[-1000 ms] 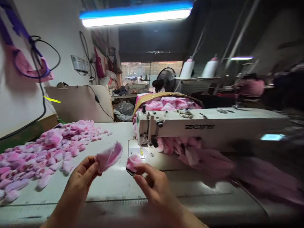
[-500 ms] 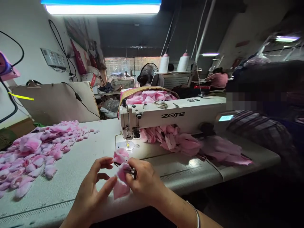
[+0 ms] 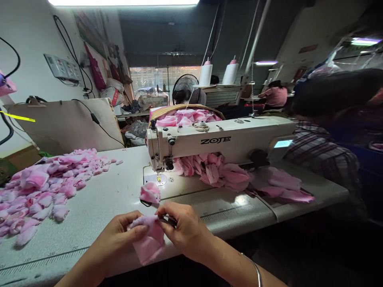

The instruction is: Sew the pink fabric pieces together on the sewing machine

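Observation:
My left hand (image 3: 121,235) is closed, pinching a pale pink fabric piece (image 3: 151,243) between thumb and fingers at the table's front edge. At the same piece's upper right edge, my right hand (image 3: 182,227) has its thumb and forefinger pressed together. A small dark metal tool (image 3: 169,220) lies within that hand; its kind is mostly hidden. Just beyond my hands, a folded pink fabric bit (image 3: 150,192) rests on the table, with a dark curved edge under it. Behind it stands the white sewing machine (image 3: 221,139), its needle area (image 3: 159,179) lit.
Many loose pink petal-like pieces (image 3: 60,179) are heaped on the left of the table (image 3: 104,203). Bunched pink fabric (image 3: 215,171) lies under the machine arm and trails right. Thread cones (image 3: 206,75) stand behind. A person in a plaid shirt (image 3: 326,147) sits at right.
My left hand, open beside the fabric earlier, has closed on it. Both hands have drawn the piece toward me, apart from the folded bit. The view has shifted slightly.

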The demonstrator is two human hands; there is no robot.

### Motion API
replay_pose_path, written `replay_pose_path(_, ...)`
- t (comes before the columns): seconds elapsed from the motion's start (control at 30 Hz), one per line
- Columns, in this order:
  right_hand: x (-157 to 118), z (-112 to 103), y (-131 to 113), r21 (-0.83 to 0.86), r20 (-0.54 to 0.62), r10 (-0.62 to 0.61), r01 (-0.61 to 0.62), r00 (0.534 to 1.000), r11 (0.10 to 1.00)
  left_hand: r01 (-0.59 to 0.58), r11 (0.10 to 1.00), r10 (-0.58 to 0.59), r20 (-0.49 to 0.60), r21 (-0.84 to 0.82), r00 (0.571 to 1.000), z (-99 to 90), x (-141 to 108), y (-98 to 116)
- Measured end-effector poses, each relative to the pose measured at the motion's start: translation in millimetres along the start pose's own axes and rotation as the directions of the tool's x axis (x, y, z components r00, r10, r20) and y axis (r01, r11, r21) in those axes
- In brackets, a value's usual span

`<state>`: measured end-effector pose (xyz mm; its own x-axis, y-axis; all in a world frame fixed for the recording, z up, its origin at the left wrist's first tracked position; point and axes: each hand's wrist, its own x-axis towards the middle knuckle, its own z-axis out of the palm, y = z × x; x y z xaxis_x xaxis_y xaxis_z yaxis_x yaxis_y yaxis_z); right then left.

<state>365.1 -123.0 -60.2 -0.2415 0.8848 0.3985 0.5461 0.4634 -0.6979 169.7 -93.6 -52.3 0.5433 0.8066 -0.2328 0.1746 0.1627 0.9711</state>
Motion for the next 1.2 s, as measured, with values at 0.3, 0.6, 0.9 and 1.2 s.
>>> replay_pose_path(0.3, 2.4, -14.1, 20.4, -0.299, 0.075, -0.119, 0.136, 0.99, 0.945, -0.067, 0.995, 0.044, -0.263, -0.079, 0.964, -13.0, 6.7, 20.8)
replay_pose_path(0.6, 49.4, -18.1, 56.7, -0.668, 0.423, -0.208, 0.458, 0.882, 0.586, -0.194, -0.038, 0.731, 0.159, 0.98, 0.663, -6.9, 69.8, 34.3)
replay_pose_path(0.9, 54.8, -19.5, 66.3, -0.599, 0.535, -0.129, 0.483, 0.835, 0.639, -0.237, -0.143, 0.475, 0.277, 0.961, 0.835, -23.0, 106.9, -9.1)
replay_pose_path(1.2, 49.0, -14.5, 77.0, -0.535, 0.469, -0.16, 0.424, 0.868, 0.731, -0.297, 0.024, 0.496, 0.247, 0.954, 0.833, -30.6, 104.0, -8.4)
